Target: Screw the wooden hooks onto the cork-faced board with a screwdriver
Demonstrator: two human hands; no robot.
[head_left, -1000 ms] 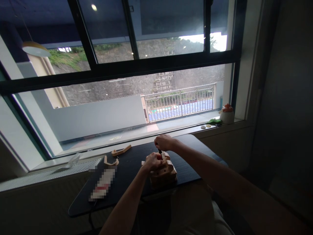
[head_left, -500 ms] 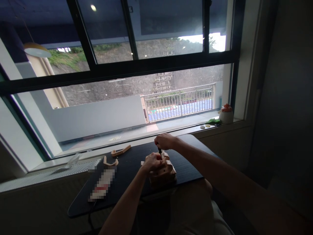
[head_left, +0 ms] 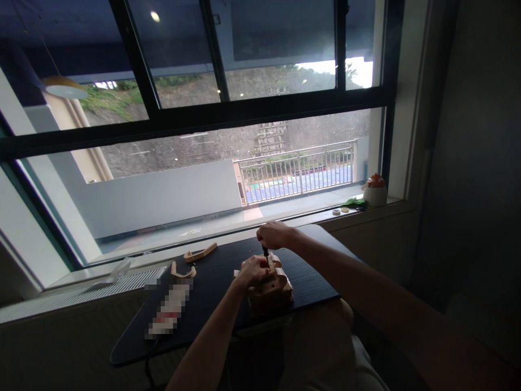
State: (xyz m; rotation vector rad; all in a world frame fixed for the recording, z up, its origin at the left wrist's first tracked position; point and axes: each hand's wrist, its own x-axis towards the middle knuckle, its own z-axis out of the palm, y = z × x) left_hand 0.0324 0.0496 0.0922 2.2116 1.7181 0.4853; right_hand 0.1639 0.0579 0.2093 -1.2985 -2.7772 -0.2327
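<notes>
My right hand (head_left: pixel 273 234) is closed around the dark handle of a screwdriver (head_left: pixel 266 252), held upright with its shaft pointing down. Under it sits a wooden assembly (head_left: pixel 272 293) with rounded side pieces and holes, near the front edge of the black table (head_left: pixel 228 304). My left hand (head_left: pixel 254 270) rests on the left part of this assembly, fingers curled against it close to the screwdriver's lower end. The tool's tip, and any screw beneath it, are too small and shaded to make out.
Two curved wooden pieces (head_left: pixel 201 252) (head_left: pixel 183 271) lie on the table's left side, beside a blurred-out flat item (head_left: pixel 170 309). Behind the table runs a windowsill holding a white jar with an orange lid (head_left: pixel 375 190) and small tape rolls (head_left: pixel 336 212). A radiator grille (head_left: pixel 81 297) is at left.
The whole view has shifted very slightly. Both hands, the screwdriver and the wooden assembly keep practically the same places.
</notes>
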